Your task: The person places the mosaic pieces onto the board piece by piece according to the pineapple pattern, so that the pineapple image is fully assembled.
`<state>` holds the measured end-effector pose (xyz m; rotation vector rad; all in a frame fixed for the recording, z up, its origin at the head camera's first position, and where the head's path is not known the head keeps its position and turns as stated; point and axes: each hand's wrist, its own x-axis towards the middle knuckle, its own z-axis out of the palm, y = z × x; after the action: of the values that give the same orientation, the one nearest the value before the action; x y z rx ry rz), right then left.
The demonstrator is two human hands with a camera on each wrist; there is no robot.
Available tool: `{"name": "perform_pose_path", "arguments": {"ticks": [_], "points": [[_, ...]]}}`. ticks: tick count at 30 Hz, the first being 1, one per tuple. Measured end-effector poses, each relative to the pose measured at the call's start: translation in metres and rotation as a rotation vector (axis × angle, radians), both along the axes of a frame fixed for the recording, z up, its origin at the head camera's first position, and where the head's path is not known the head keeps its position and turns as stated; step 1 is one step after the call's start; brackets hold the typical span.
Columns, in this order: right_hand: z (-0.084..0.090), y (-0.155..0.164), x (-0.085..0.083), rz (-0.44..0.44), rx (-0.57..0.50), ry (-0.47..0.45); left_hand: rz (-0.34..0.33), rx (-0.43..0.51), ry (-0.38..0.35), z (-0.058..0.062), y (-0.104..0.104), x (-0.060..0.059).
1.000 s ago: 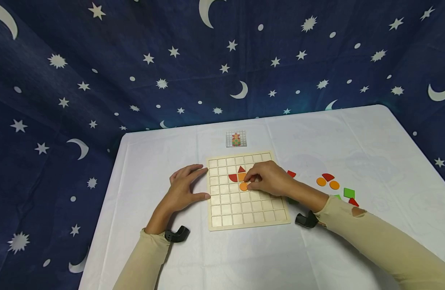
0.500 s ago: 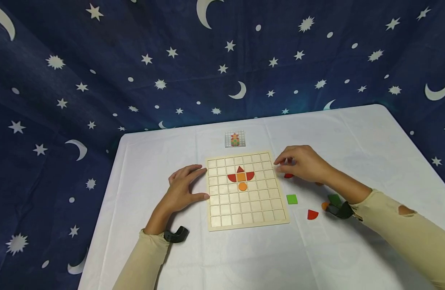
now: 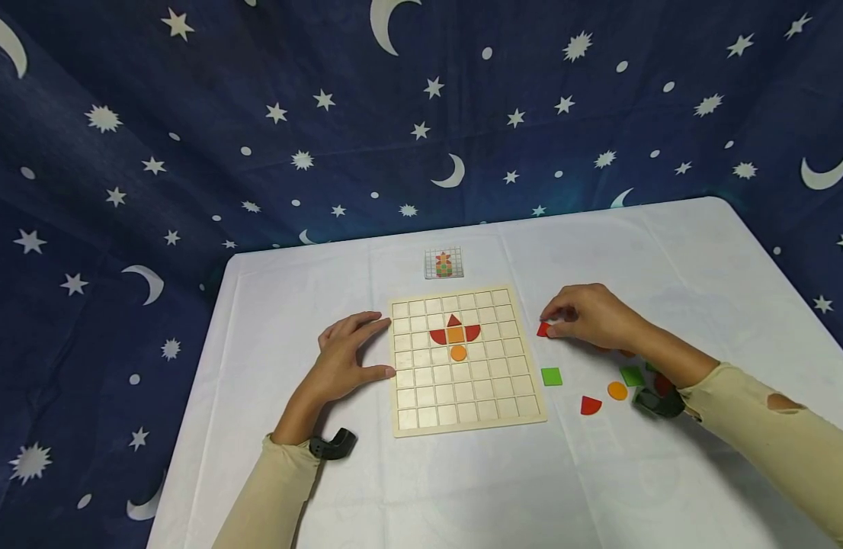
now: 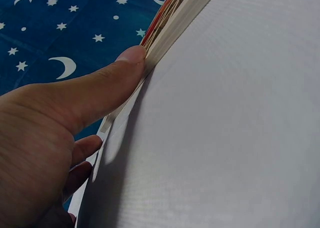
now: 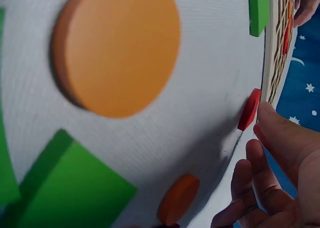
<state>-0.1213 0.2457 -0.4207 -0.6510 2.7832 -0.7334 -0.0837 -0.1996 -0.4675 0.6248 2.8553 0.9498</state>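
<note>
A wooden grid board [image 3: 476, 404] lies mid-table. On it sit a red triangle [image 3: 453, 321], an orange square [image 3: 456, 335] flanked by two red quarter-circles [image 3: 438, 336], and an orange circle [image 3: 459, 353]. My left hand [image 3: 367, 347] rests flat beside the board's left edge, with its thumb [image 4: 125, 68] pressed against that edge. Just off the board's right edge, my right hand [image 3: 550, 320] has curled fingers and pinches a small red piece [image 3: 543, 329] lying on the cloth. The right wrist view shows a fingertip on that red piece [image 5: 249, 110].
Loose pieces lie right of the board: a green square [image 3: 551, 376], a red quarter-circle [image 3: 589, 406], an orange circle [image 3: 617, 390] and another green square [image 3: 631, 375]. A small pattern card [image 3: 443, 264] lies behind the board. The white-clothed table ends at a starry blue backdrop.
My right hand left the board, where a second red quarter-circle now lies beside the orange square. It moved right to the red piece off the board. The left hand stayed put.
</note>
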Motion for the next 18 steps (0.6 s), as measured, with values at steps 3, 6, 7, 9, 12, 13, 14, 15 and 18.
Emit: {"name": "perform_pose_path", "arguments": {"ticks": [3, 6, 7, 9, 12, 13, 14, 15, 18], "points": [[-0.0013, 0.0000, 0.0005, 0.007, -0.004, 0.001, -0.003, 0.004, 0.002, 0.0002, -0.0004, 0.0001], [-0.0011, -0.0006, 0.0013, 0.010, -0.005, -0.005, -0.004, 0.003, 0.004, 0.0003, -0.0004, 0.0002], [-0.0011, -0.0007, 0.0014, 0.009, -0.003, -0.007, -0.004, 0.003, 0.004, 0.0003, -0.0003, 0.0002], [-0.0013, -0.0010, 0.0017, 0.007, -0.002, -0.008, -0.004, 0.002, 0.002, 0.0000, -0.0001, 0.0001], [-0.0024, -0.0014, 0.0020, 0.005, -0.006, 0.000, -0.002, 0.002, -0.002, -0.0004, 0.0000, -0.0001], [-0.0030, -0.0014, 0.0020, 0.008, -0.009, 0.004, -0.002, 0.001, -0.003, -0.0004, 0.0000, -0.0001], [-0.0035, -0.0016, 0.0021, 0.012, -0.015, 0.002, -0.001, 0.001, -0.004, -0.0005, 0.0000, -0.0001], [-0.0040, -0.0017, 0.0021, 0.014, -0.020, 0.000, 0.000, 0.000, -0.004, -0.0006, -0.0001, 0.0000], [-0.0052, -0.0024, 0.0022, 0.028, -0.037, -0.017, 0.000, -0.004, -0.001, -0.0006, -0.0003, 0.0002]]}}
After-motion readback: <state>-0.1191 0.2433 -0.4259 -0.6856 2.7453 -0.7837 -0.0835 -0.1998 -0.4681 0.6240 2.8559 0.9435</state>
